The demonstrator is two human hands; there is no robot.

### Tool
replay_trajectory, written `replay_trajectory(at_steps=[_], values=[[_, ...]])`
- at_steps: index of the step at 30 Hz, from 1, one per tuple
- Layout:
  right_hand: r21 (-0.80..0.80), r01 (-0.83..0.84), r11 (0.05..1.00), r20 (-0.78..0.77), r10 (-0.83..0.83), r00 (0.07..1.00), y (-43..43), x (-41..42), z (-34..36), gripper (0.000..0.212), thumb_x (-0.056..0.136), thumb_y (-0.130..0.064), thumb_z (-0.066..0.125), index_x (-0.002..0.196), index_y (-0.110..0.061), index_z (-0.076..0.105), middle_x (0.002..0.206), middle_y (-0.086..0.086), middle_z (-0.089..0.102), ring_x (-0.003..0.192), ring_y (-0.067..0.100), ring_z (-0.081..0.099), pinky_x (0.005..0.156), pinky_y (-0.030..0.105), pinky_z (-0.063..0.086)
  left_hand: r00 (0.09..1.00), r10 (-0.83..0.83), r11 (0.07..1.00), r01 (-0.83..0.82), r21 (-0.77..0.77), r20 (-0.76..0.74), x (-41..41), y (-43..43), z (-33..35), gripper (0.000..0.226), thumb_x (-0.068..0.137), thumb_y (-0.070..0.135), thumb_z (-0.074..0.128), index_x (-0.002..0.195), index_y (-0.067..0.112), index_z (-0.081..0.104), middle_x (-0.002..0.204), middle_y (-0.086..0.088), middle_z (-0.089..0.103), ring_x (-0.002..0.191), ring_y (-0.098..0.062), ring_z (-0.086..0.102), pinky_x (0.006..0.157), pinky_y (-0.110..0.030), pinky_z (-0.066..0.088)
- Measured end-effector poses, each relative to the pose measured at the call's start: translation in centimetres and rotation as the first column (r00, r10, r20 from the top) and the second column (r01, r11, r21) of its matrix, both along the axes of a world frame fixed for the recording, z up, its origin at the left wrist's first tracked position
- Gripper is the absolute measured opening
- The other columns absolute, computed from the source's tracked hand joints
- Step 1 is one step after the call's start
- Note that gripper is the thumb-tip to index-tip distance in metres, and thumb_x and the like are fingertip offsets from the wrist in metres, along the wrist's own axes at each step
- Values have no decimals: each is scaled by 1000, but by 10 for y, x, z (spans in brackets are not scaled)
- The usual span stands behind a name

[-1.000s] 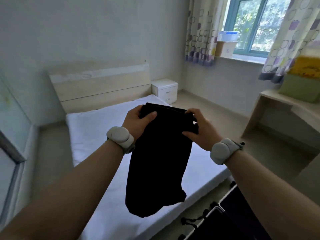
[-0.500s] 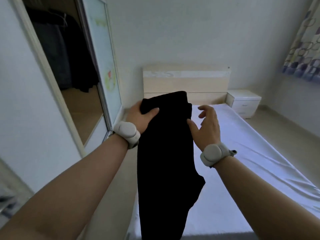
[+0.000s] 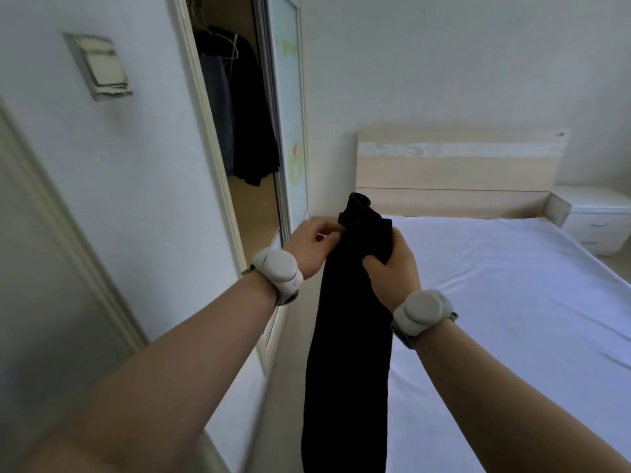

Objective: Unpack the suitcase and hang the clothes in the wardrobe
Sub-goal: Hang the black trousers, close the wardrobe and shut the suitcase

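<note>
Black garment [image 3: 348,336]: I see it held in the air between my two hands, beside the bed's left edge. Its long axis is vertical, the bunched top end points up and the rest hangs straight down past the bottom of the view.
Right hand [image 3: 392,268]: fingers and thumb clamped round the garment's upper part, from its right side.
Left hand [image 3: 314,247]: fingers curled together, pinching the garment's top left edge.
Bed [image 3: 512,302]: white sheet, just right of the garment.
Wall switch [image 3: 99,66]: on the left wall.
Wardrobe [image 3: 254,213]: left, beyond my hands, standing open, with dark hanging clothes [image 3: 246,124] inside.
Headboard [image 3: 454,169]: pale wood, against the far wall.
Nightstand [image 3: 601,220]: white, at the headboard's right end.
</note>
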State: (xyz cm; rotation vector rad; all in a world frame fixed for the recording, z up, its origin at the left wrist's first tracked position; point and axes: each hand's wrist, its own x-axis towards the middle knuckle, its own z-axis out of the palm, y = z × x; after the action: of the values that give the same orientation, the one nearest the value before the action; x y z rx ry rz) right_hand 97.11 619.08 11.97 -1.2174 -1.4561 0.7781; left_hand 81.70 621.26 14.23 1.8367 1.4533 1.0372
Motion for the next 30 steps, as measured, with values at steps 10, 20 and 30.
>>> replay_trajectory(at_steps=[10, 20, 30], values=[[-40, -243, 969, -437, 202, 877, 74, -64, 3, 41, 64, -10, 48, 98, -31, 59, 87, 3, 62, 74, 20, 56, 65, 31, 45, 913, -38, 931, 181, -318, 407, -127, 82, -40, 94, 52, 58, 82, 126, 7, 53, 123, -17, 61, 118, -33, 55, 107, -45, 38], [-179, -202, 963, -183, 169, 969, 217, -94, -20, 9, 87, -10, 65, 91, -18, 65, 99, 16, 68, 95, 32, 65, 91, 52, 50, 944, 64, 996, -39, -83, 322, -158, 205, -25, 41, 80, 21, 74, 116, 22, 55, 113, 2, 63, 106, -17, 59, 97, -34, 45], [-309, -532, 789, -331, 435, 838, 385, -117, 7, 64, 60, -43, 82, 110, -7, 65, 103, 10, 69, 106, 32, 62, 98, 45, 48, 942, 200, 968, -232, 94, 268, -174, 355, 15, 51, 79, 24, 74, 124, 14, 50, 110, 7, 58, 107, -14, 55, 92, -24, 43]])
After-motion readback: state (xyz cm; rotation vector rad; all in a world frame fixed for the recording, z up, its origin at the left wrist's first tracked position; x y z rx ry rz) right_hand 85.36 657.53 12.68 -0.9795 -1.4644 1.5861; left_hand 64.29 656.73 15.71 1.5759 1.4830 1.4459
